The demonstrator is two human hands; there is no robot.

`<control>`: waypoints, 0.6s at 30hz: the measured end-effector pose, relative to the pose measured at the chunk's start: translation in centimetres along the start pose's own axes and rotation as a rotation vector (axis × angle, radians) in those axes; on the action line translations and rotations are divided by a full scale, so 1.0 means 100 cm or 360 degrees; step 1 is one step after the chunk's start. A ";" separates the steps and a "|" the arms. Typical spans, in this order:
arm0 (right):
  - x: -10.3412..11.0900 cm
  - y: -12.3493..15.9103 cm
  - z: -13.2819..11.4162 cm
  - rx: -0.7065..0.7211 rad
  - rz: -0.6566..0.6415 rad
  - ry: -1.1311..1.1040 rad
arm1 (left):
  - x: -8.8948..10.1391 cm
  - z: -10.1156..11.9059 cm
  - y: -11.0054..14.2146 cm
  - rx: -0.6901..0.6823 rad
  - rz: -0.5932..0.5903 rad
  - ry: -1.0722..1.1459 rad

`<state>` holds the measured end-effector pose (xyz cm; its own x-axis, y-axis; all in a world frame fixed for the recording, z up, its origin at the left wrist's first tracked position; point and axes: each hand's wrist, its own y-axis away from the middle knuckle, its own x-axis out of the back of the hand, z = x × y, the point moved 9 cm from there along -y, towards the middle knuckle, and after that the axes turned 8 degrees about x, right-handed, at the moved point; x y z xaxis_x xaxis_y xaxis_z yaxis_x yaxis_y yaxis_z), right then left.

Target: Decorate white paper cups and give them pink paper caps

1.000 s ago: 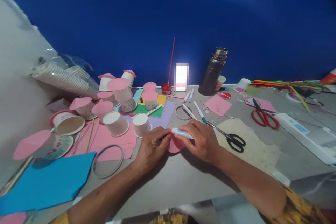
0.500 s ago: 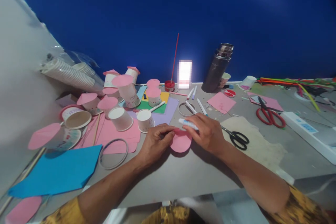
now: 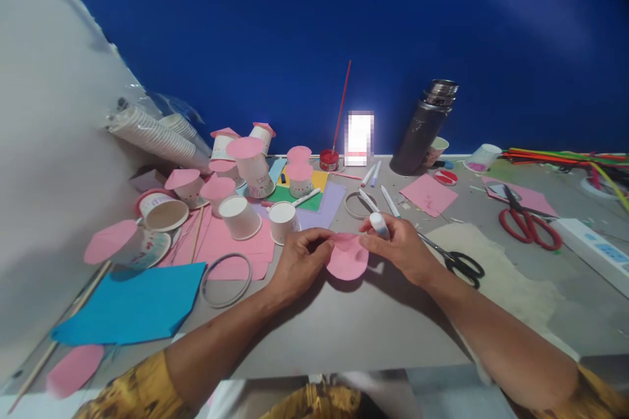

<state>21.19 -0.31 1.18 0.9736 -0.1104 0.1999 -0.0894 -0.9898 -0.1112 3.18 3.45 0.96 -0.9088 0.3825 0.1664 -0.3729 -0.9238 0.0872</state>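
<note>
Between both hands is a round pink paper disc (image 3: 347,262), held above the grey table. My left hand (image 3: 305,262) pinches its left edge between thumb and fingers. My right hand (image 3: 400,245) keeps a white glue stick (image 3: 379,225) in its curled fingers, the end tilted up toward me, while its thumb is at the disc's right edge. Left of the hands, two white paper cups (image 3: 284,221) (image 3: 240,217) stand upside down. Black-handled scissors (image 3: 464,266) lie just right of my right hand, partly hidden by it.
Several paper cups with pink paper roofs (image 3: 250,167) crowd the left back, beside stacked cups (image 3: 152,137). Blue paper (image 3: 132,308) and a tape ring (image 3: 227,280) lie at left. A dark flask (image 3: 425,127), red-handled scissors (image 3: 528,229) and a power strip (image 3: 590,245) stand or lie at right.
My right hand has turned the glue stick from lying across the disc to pointing upward, and its thumb has come to the disc's edge. The whole view has shifted slightly.
</note>
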 end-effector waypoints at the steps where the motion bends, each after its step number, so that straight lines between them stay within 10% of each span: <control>1: -0.001 0.001 -0.004 0.0058 0.0004 0.0169 | 0.000 0.001 0.001 -0.0016 0.0006 -0.0027; 18: -0.016 0.006 -0.020 0.0374 -0.0027 0.0528 | -0.007 0.013 0.008 -0.0301 -0.0022 -0.0286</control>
<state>19.17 -0.93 2.79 0.8505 -0.1553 0.5025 0.0141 -0.9484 -0.3169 3.81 2.50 2.19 -0.8620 0.3763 0.3397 -0.4286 -0.8988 -0.0921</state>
